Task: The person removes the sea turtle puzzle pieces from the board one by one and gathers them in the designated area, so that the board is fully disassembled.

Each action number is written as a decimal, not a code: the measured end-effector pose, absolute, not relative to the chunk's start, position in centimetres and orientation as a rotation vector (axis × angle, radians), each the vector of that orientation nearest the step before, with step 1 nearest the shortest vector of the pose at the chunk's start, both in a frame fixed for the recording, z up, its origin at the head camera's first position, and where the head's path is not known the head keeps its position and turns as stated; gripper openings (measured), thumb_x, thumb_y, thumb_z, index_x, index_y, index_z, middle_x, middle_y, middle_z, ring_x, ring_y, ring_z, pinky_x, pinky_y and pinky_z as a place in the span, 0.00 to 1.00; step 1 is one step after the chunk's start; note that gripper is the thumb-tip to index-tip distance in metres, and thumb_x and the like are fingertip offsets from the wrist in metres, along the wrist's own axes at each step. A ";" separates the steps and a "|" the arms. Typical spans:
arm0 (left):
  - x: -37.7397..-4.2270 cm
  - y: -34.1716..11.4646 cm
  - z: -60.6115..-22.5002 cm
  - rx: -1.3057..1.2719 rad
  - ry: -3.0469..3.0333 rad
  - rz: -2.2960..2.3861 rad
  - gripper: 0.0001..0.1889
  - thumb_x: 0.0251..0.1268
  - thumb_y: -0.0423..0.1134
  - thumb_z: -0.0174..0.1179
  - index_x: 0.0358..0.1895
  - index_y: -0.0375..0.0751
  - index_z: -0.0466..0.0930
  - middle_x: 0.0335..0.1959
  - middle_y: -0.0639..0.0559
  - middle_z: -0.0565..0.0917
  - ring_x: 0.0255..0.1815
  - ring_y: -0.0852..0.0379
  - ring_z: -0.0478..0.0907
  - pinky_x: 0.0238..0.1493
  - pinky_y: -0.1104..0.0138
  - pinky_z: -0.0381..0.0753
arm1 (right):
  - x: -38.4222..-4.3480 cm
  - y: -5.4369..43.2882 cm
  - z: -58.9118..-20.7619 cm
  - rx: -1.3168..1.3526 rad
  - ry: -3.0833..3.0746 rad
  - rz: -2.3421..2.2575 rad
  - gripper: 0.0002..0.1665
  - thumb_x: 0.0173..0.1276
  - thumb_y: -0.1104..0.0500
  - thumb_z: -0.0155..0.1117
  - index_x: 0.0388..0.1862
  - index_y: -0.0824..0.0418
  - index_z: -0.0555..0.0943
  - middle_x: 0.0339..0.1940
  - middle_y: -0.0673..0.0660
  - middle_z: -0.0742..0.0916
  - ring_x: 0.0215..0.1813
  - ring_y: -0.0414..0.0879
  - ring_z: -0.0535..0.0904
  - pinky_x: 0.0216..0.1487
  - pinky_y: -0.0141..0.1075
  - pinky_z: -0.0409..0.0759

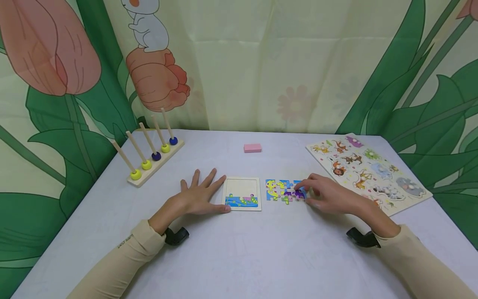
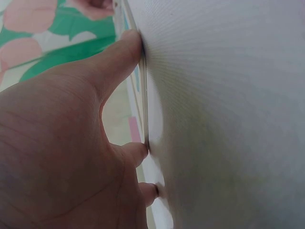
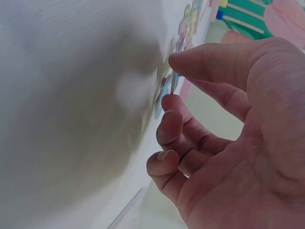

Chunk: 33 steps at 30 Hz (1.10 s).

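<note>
A small square puzzle tray (image 1: pixel 242 180) lies on the table, its lower part filled with blue, green and pink pieces. My left hand (image 1: pixel 198 197) is spread flat beside it, thumb at the lower left corner and index fingertip at the upper left. In the left wrist view, the thumb (image 2: pixel 125 52) touches the tray's edge. To the tray's right, several loose jigsaw pieces (image 1: pixel 271 193) lie grouped together in blue, yellow and purple. Over their right end, my right hand (image 1: pixel 328 194) pinches a thin puzzle piece (image 3: pixel 173 83) edge-on between thumb and fingertip; its printed side is hidden in the right wrist view.
A wooden peg stand (image 1: pixel 164 162) with yellow and blue beads stands at the back left. Farther back in the middle lies a pink block (image 1: pixel 252 148). An animal puzzle board (image 1: pixel 347 174) lies at the right, close beyond my right hand. A printed curtain (image 1: pixel 239 83) hangs behind the table.
</note>
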<state>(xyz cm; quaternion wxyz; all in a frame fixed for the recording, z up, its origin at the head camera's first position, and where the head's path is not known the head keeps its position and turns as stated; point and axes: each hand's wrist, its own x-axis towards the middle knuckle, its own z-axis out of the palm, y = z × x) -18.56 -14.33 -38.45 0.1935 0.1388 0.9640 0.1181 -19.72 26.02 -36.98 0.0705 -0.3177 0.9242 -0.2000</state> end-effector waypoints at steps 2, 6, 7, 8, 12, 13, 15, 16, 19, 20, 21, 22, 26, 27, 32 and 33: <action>-18.6 -14.4 -38.6 0.388 2.706 0.334 0.56 0.62 0.78 0.59 0.88 0.61 0.46 0.91 0.47 0.37 0.88 0.24 0.27 0.74 0.18 0.35 | -19.7 26.2 -37.0 -0.955 2.776 -0.605 0.22 0.69 0.64 0.71 0.61 0.50 0.86 0.43 0.51 0.82 0.37 0.42 0.70 0.36 0.32 0.68; -18.6 -14.4 -38.6 0.392 2.710 0.330 0.56 0.62 0.78 0.59 0.88 0.61 0.46 0.91 0.47 0.37 0.88 0.24 0.27 0.74 0.17 0.36 | -19.7 26.4 -37.1 -0.956 2.764 -0.608 0.23 0.69 0.65 0.71 0.61 0.49 0.85 0.42 0.51 0.81 0.37 0.41 0.70 0.36 0.32 0.68; -18.6 -14.4 -38.6 0.394 2.710 0.329 0.56 0.62 0.78 0.59 0.88 0.62 0.46 0.91 0.48 0.37 0.88 0.24 0.27 0.74 0.17 0.36 | -19.7 26.5 -37.1 -0.956 2.762 -0.607 0.23 0.69 0.65 0.71 0.61 0.48 0.85 0.43 0.51 0.81 0.37 0.41 0.70 0.36 0.32 0.69; -18.6 -14.4 -38.6 0.398 2.711 0.328 0.56 0.62 0.78 0.59 0.88 0.61 0.46 0.91 0.47 0.36 0.88 0.24 0.27 0.74 0.17 0.36 | -19.7 26.5 -37.1 -0.956 2.759 -0.607 0.23 0.69 0.65 0.71 0.61 0.48 0.85 0.43 0.51 0.81 0.37 0.41 0.70 0.37 0.32 0.69; -18.5 -14.4 -38.5 0.392 2.709 0.329 0.56 0.61 0.79 0.58 0.88 0.62 0.46 0.91 0.48 0.36 0.88 0.24 0.27 0.75 0.18 0.34 | -19.8 26.6 -37.3 -0.952 2.750 -0.607 0.24 0.69 0.65 0.71 0.62 0.48 0.85 0.43 0.51 0.81 0.37 0.40 0.70 0.37 0.32 0.69; -18.5 -14.4 -38.5 0.393 2.709 0.335 0.56 0.61 0.79 0.58 0.88 0.62 0.46 0.91 0.48 0.37 0.88 0.24 0.27 0.75 0.18 0.34 | -19.8 26.6 -37.3 -0.951 2.746 -0.607 0.24 0.69 0.65 0.71 0.62 0.48 0.85 0.43 0.51 0.81 0.37 0.40 0.70 0.37 0.32 0.69; -18.5 -14.4 -38.5 0.393 2.708 0.341 0.57 0.61 0.80 0.58 0.88 0.62 0.46 0.91 0.48 0.37 0.88 0.24 0.27 0.75 0.18 0.34 | -19.9 26.6 -37.3 -0.944 2.739 -0.606 0.24 0.69 0.65 0.70 0.62 0.47 0.85 0.43 0.51 0.81 0.37 0.40 0.70 0.38 0.32 0.69; -18.5 -14.4 -38.5 0.393 2.707 0.344 0.57 0.61 0.80 0.58 0.88 0.62 0.46 0.91 0.48 0.37 0.88 0.24 0.27 0.75 0.18 0.33 | -19.9 26.6 -37.3 -0.941 2.735 -0.606 0.24 0.69 0.65 0.70 0.62 0.47 0.85 0.43 0.51 0.81 0.37 0.40 0.70 0.38 0.32 0.70; -18.5 -14.5 -38.5 0.402 2.708 0.346 0.56 0.61 0.79 0.58 0.88 0.61 0.46 0.91 0.48 0.37 0.88 0.23 0.27 0.74 0.18 0.34 | -19.9 26.6 -37.3 -0.937 2.727 -0.601 0.24 0.70 0.65 0.70 0.62 0.47 0.85 0.44 0.51 0.81 0.37 0.39 0.70 0.38 0.32 0.70; -18.5 -14.4 -38.5 0.402 2.709 0.342 0.56 0.61 0.79 0.58 0.88 0.62 0.46 0.91 0.48 0.37 0.88 0.24 0.27 0.74 0.18 0.34 | -19.9 26.5 -37.2 -0.936 2.725 -0.599 0.24 0.70 0.65 0.70 0.62 0.47 0.85 0.44 0.51 0.81 0.37 0.39 0.70 0.38 0.32 0.70; -18.5 -14.4 -38.4 0.402 2.709 0.339 0.56 0.62 0.79 0.58 0.88 0.62 0.46 0.91 0.48 0.36 0.88 0.24 0.27 0.74 0.18 0.34 | -19.9 26.5 -37.2 -0.936 2.723 -0.598 0.24 0.70 0.65 0.70 0.62 0.47 0.85 0.44 0.51 0.81 0.37 0.39 0.70 0.38 0.31 0.70; -18.5 -14.4 -38.5 0.405 2.710 0.339 0.56 0.62 0.79 0.58 0.88 0.61 0.46 0.91 0.48 0.37 0.88 0.23 0.28 0.74 0.17 0.35 | -19.9 26.5 -37.3 -0.938 2.722 -0.597 0.24 0.70 0.65 0.70 0.62 0.47 0.85 0.44 0.51 0.81 0.37 0.39 0.70 0.38 0.31 0.70; -18.6 -14.4 -38.6 0.408 2.715 0.331 0.56 0.62 0.79 0.57 0.88 0.62 0.46 0.91 0.48 0.37 0.88 0.22 0.29 0.73 0.17 0.37 | -19.9 26.5 -37.3 -0.937 2.720 -0.587 0.24 0.70 0.66 0.69 0.62 0.47 0.85 0.45 0.52 0.81 0.37 0.39 0.70 0.38 0.31 0.71; -18.6 -14.4 -38.6 0.409 2.716 0.329 0.56 0.62 0.79 0.57 0.88 0.62 0.46 0.91 0.48 0.37 0.88 0.22 0.29 0.73 0.17 0.37 | -19.9 26.5 -37.3 -0.935 2.719 -0.585 0.24 0.70 0.66 0.69 0.62 0.47 0.85 0.45 0.52 0.81 0.38 0.39 0.70 0.39 0.31 0.70; -18.5 -14.5 -38.5 0.412 2.718 0.329 0.56 0.62 0.79 0.57 0.88 0.61 0.46 0.91 0.47 0.37 0.88 0.22 0.29 0.73 0.17 0.36 | -19.9 26.4 -37.3 -0.931 2.713 -0.581 0.25 0.70 0.66 0.69 0.63 0.47 0.84 0.46 0.52 0.81 0.39 0.40 0.70 0.39 0.31 0.71; -18.5 -14.5 -38.5 0.411 2.718 0.331 0.56 0.62 0.79 0.57 0.88 0.61 0.46 0.91 0.47 0.37 0.88 0.22 0.28 0.73 0.17 0.36 | -19.9 26.4 -37.3 -0.932 2.711 -0.582 0.25 0.70 0.66 0.69 0.63 0.47 0.84 0.46 0.52 0.81 0.39 0.40 0.70 0.40 0.31 0.71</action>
